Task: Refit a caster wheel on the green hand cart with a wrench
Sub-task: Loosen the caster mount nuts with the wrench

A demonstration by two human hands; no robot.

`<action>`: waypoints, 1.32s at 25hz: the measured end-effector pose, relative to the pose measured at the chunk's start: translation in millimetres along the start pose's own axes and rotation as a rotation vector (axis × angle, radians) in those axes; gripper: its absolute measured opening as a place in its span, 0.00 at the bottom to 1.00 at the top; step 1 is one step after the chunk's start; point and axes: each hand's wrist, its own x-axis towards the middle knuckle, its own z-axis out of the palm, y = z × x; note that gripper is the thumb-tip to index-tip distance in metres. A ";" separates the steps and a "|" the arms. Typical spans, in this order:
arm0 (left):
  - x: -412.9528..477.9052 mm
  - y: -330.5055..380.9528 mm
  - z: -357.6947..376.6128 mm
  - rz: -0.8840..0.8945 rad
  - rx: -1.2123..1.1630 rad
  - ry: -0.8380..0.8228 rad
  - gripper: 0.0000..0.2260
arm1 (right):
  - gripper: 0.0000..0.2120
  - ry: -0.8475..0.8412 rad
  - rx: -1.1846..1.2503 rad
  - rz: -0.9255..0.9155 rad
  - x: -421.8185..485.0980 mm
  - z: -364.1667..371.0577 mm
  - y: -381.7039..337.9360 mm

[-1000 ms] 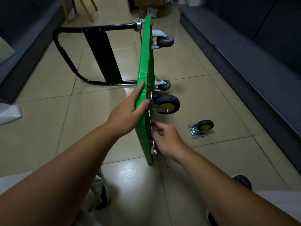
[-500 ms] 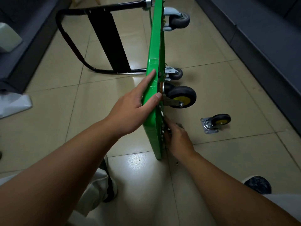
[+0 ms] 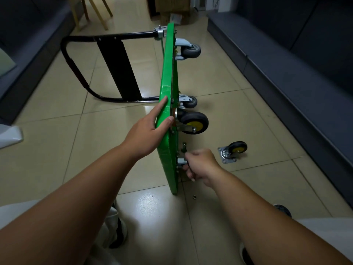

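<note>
The green hand cart stands on its side edge on the tiled floor, its black handle folded out to the left. My left hand grips the deck's upper edge, fingers on the top face, thumb over the rim. Three casters are mounted on the underside, the nearest a black wheel with a yellow hub. My right hand is curled round a metal wrench at the empty near corner of the underside. A loose caster wheel lies on the floor to the right.
A small nut lies on the floor by the cart's near corner. Dark grey sofas line the right and left sides. Wooden chair legs and a cardboard box stand at the far end. My shoes and knees are at the bottom.
My right hand has pulled back from the underside and now grips the wrench at the near corner. The left hand keeps its hold on the deck. The view has shifted.
</note>
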 end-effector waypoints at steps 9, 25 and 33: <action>-0.6 0.5 0.6 -0.016 -0.026 -0.001 0.30 | 0.12 -0.088 0.120 -0.094 -19.9 8.9 -43.2; -0.2 -3.8 1.0 0.000 0.056 0.020 0.27 | 0.11 -0.092 -0.328 -0.437 8.2 20.7 6.6; 1.3 -5.2 0.0 0.010 0.053 -0.014 0.29 | 0.24 0.093 -0.455 -0.647 58.4 35.0 45.5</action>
